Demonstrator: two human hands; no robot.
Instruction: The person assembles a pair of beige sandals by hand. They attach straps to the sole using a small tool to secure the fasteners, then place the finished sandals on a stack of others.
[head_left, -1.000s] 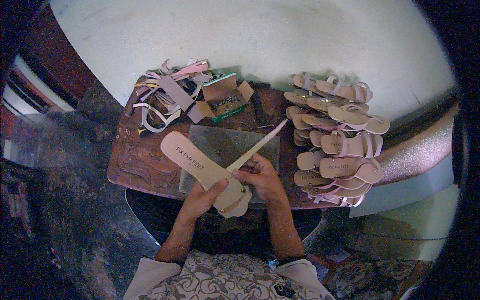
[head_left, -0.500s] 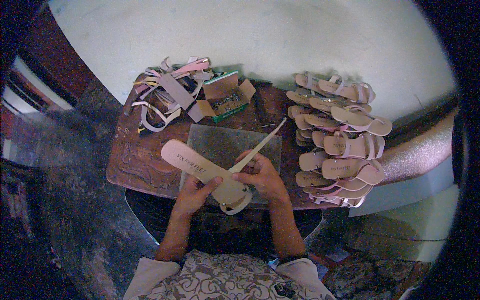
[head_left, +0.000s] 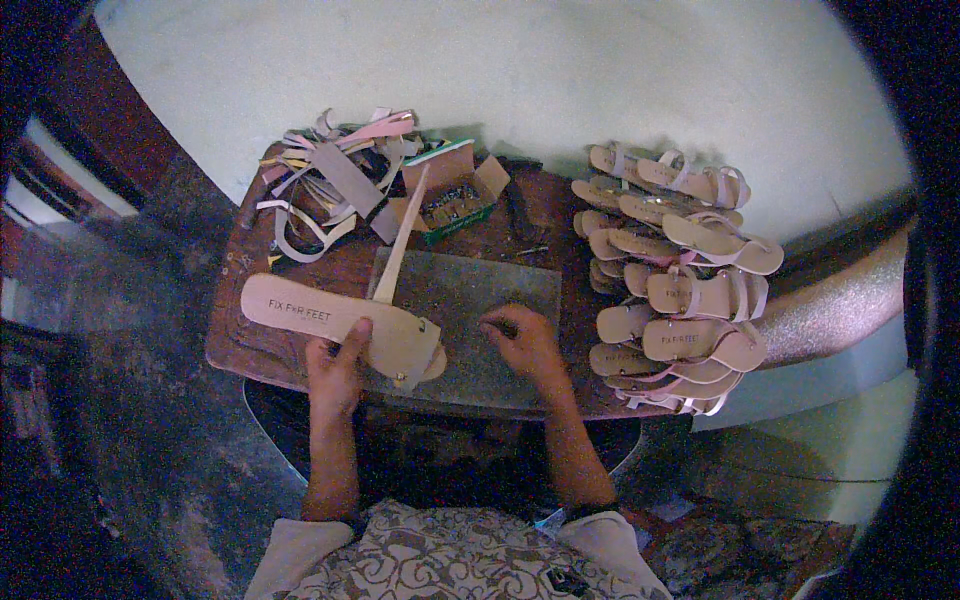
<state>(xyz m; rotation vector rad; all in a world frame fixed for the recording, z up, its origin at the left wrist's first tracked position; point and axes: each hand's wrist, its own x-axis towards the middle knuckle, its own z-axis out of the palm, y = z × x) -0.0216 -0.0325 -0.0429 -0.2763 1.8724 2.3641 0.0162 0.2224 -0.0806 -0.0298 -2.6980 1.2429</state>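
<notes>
My left hand (head_left: 338,375) grips a beige sandal (head_left: 310,312) by its near edge, thumb on top of the insole. The sandal lies sideways in the air over the table, its heel toward the left. A toe strap (head_left: 424,350) with small metal studs crosses its right end. From its far edge a long tapering strap (head_left: 399,250) stands up, its far end loose. To the right, apart from the sandal, my right hand (head_left: 525,345) hovers over a grey slab (head_left: 475,300). Its fingers are curled together; whatever they may hold is hidden.
A dark wooden table (head_left: 250,330) carries a heap of cut straps (head_left: 345,175) at the back left. Beside it stands an open cardboard box (head_left: 455,205) of small metal pieces. Stacked sandals (head_left: 690,290) fill the right side, near a pale wall (head_left: 520,70).
The sandal has moved left in my left hand and turned flatter. My right hand has let go of the strap and drawn away to the right. The strap now points more upright.
</notes>
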